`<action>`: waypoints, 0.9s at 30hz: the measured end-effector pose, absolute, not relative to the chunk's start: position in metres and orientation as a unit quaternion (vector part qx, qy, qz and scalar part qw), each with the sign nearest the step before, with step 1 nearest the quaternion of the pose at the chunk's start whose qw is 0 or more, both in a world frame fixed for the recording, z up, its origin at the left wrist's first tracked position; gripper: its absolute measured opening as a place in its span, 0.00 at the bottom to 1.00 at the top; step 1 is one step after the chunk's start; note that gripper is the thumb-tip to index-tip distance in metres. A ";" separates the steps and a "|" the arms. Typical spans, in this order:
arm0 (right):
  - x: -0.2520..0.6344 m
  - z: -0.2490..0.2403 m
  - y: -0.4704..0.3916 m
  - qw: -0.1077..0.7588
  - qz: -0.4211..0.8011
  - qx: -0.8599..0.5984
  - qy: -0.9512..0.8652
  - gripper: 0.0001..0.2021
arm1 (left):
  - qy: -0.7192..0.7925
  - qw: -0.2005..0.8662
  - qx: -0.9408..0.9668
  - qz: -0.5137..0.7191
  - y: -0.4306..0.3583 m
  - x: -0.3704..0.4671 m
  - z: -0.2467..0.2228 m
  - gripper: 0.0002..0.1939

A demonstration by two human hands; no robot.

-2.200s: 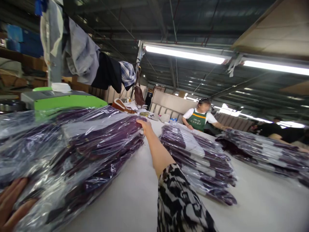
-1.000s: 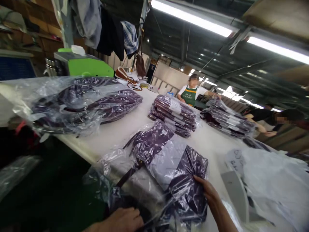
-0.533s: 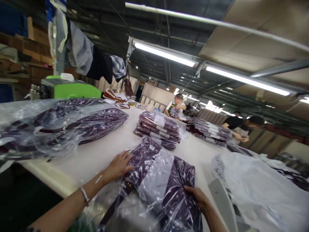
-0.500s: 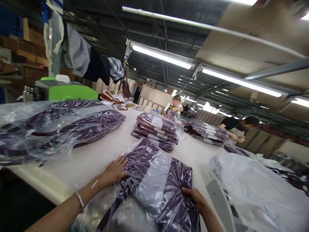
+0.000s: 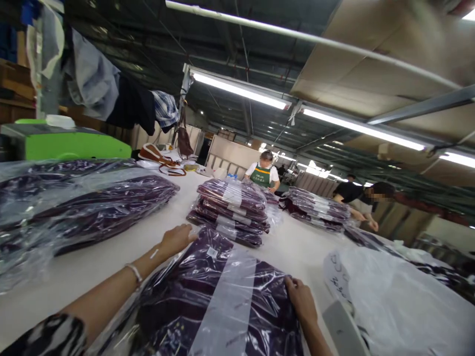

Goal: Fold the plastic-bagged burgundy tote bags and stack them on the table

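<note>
In front of me lies a folded dark purple garment (image 5: 185, 291) in a clear plastic bag, with a pale strip down its middle and a small white label near its far end. My left hand (image 5: 177, 241) is closed on the bag's far left corner, its fingers curled over the plastic. At the garment's right edge, my right hand (image 5: 302, 300) grips the side, fingers on top and the thumb hidden. Just beyond stands a stack of similar bagged garments (image 5: 230, 207).
More bagged purple garments (image 5: 111, 207) lie on the left of the white table (image 5: 293, 252). Another stack (image 5: 315, 207) sits far right, near a person (image 5: 358, 198) bending over. A white plastic sack (image 5: 401, 296) covers the right side. Across the table is a person in a green apron (image 5: 260, 176).
My left hand has gone from lying flat on the garment to gripping the bag's far left corner. The bagged garment looks flatter and nearer. The person across has straightened up.
</note>
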State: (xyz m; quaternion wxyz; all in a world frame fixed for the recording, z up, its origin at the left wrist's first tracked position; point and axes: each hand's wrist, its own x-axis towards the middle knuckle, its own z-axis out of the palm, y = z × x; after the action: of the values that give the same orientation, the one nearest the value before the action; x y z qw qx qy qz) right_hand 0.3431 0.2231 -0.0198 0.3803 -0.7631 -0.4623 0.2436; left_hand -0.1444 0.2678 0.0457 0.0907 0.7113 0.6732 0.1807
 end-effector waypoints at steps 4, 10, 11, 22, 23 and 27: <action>0.349 -0.024 0.237 0.361 0.187 -0.810 -0.423 0.17 | 0.693 0.141 0.664 0.242 0.328 -0.114 0.013 0.26; 0.339 -0.041 0.252 0.333 0.135 -0.825 -0.437 0.12 | 0.703 0.181 0.643 0.243 0.362 -0.095 -0.023 0.21; 0.335 -0.041 0.256 0.331 0.117 -0.825 -0.444 0.11 | 0.705 0.183 0.641 0.244 0.367 -0.097 -0.025 0.20; 0.301 -0.039 0.293 0.334 0.110 -0.805 -0.477 0.16 | 0.725 0.025 0.645 0.239 0.380 -0.117 -0.040 0.23; 0.301 -0.042 0.291 0.323 0.104 -0.807 -0.483 0.19 | 0.720 0.002 0.652 0.239 0.378 -0.116 -0.042 0.23; 0.305 -0.040 0.279 0.275 0.134 -0.791 -0.530 0.24 | 0.702 -0.020 0.666 0.250 0.374 -0.114 -0.035 0.25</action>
State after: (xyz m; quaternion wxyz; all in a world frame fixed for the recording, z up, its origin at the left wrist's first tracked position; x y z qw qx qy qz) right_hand 0.3050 0.2785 -0.0396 0.2748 -0.7912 -0.5297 0.1337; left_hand -0.1138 0.3742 -0.0346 -0.0200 0.6662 0.7024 0.2498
